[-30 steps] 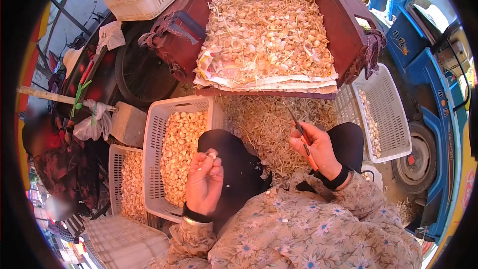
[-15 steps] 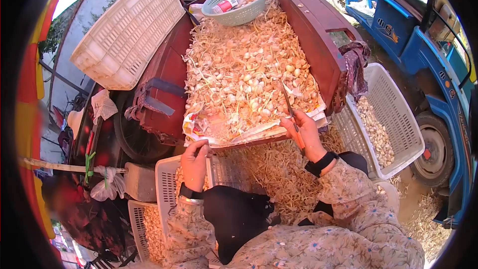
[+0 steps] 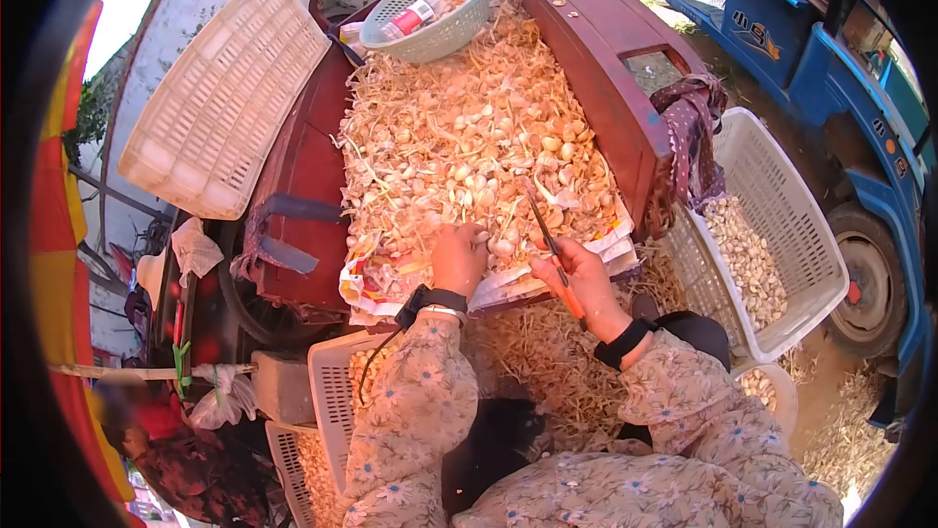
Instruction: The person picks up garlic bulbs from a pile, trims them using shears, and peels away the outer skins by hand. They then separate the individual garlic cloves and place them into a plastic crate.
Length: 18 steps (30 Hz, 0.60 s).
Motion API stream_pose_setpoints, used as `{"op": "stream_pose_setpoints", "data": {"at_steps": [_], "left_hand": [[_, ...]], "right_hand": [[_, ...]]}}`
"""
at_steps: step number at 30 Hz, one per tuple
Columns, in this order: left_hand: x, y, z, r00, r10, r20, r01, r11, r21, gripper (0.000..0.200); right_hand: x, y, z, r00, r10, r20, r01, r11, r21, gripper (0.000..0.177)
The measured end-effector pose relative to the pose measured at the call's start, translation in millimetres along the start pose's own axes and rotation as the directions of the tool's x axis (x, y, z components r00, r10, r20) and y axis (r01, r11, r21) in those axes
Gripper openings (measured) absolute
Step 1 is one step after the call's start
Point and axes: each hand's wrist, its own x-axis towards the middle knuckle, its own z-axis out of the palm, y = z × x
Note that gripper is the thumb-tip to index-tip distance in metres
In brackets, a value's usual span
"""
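Garlic heap (image 3: 459,137) under my curled left hand (image 3: 459,256), grasp indiscernible; right hand (image 3: 578,282) grips what seem shears (image 3: 545,232), blades near enough to nick the left.

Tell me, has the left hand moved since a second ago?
Yes. The left hand rose from beside the white crate and reached forward onto the garlic pile on the red cart.
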Motion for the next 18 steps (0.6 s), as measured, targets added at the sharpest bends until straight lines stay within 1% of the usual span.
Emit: {"op": "stream_pose_setpoints", "data": {"at_steps": [1,2,3,5,6,7,8,9,10,11,12,13,16,17,18], "left_hand": [[-3.5,-0.6,-1.2,0.998,-0.052,0.018,0.052,0.999,-0.003,0.017],[-6.2,-2.3,-2.0,0.991,-0.135,-0.003,0.134,0.983,-0.125,0.018],[-8.7,-5.4,-3.2,0.975,-0.220,-0.016,0.210,0.946,-0.246,0.020],[-13.4,-13.2,-11.4,0.930,-0.367,0.008,0.331,0.829,-0.451,0.020],[-17.2,-11.1,-18.8,0.919,-0.388,0.063,0.339,0.702,-0.626,0.020],[-22.2,-3.9,-30.5,0.910,-0.397,0.121,0.338,0.539,-0.771,0.020],[-27.4,2.7,-42.4,0.902,-0.392,0.179,0.327,0.350,-0.878,0.020],[-32.6,7.3,-52.1,0.890,-0.390,0.235,0.363,0.297,-0.883,0.021],[-38.8,10.1,-57.4,0.892,-0.373,0.256,0.356,0.230,-0.906,0.021],[-45.4,12.7,-60.7,0.893,-0.354,0.277,0.350,0.160,-0.923,0.021],[-51.7,15.9,-63.9,0.894,-0.334,0.299,0.346,0.090,-0.934,0.021],[-56.3,22.2,-66.5,0.897,-0.327,0.298,0.334,0.059,-0.941,0.021],[-66.1,30.9,-64.0,0.912,-0.299,0.281,0.290,-0.015,-0.957,0.023],[-66.9,32.2,-62.3,0.912,-0.305,0.274,0.271,-0.053,-0.961,0.024],[-67.9,31.9,-60.9,0.917,-0.303,0.261,0.270,-0.013,-0.963,0.024]], "right_hand": [[-2.7,-6.4,1.3,1.000,0.022,0.015,-0.022,1.000,-0.010,0.031],[-4.8,-10.4,1.7,0.999,0.043,0.027,-0.043,0.999,-0.022,0.030],[-5.6,-10.9,1.1,0.999,0.026,0.028,-0.024,0.998,-0.054,0.030],[-7.7,-11.0,0.9,0.999,-0.009,0.033,0.012,0.993,-0.114,0.030],[-10.9,-15.5,1.7,0.998,0.016,0.057,-0.004,0.977,-0.212,0.032],[-16.5,-25.0,2.3,0.996,0.043,0.079,-0.016,0.951,-0.309,0.033],[-22.5,-35.4,4.2,0.993,0.071,0.098,-0.026,0.915,-0.404,0.035],[-25.5,-39.2,6.3,0.991,-0.005,0.134,0.070,0.873,-0.483,0.037],[-28.6,-42.9,8.5,0.982,-0.081,0.169,0.163,0.815,-0.556,0.039],[-28.6,-36.3,8.8,0.948,-0.224,0.227,0.318,0.728,-0.607,0.039],[-29.6,-31.8,9.8,0.889,-0.353,0.293,0.456,0.615,-0.643,0.039],[-30.9,-31.6,11.5,0.879,-0.358,0.317,0.476,0.601,-0.642,0.038],[-25.6,-21.6,10.6,0.808,-0.429,0.404,0.583,0.477,-0.658,0.038],[-24.8,-18.4,10.7,0.817,-0.413,0.402,0.571,0.486,-0.662,0.038],[-24.0,-15.7,11.3,0.826,-0.397,0.400,0.560,0.494,-0.665,0.039]]}}
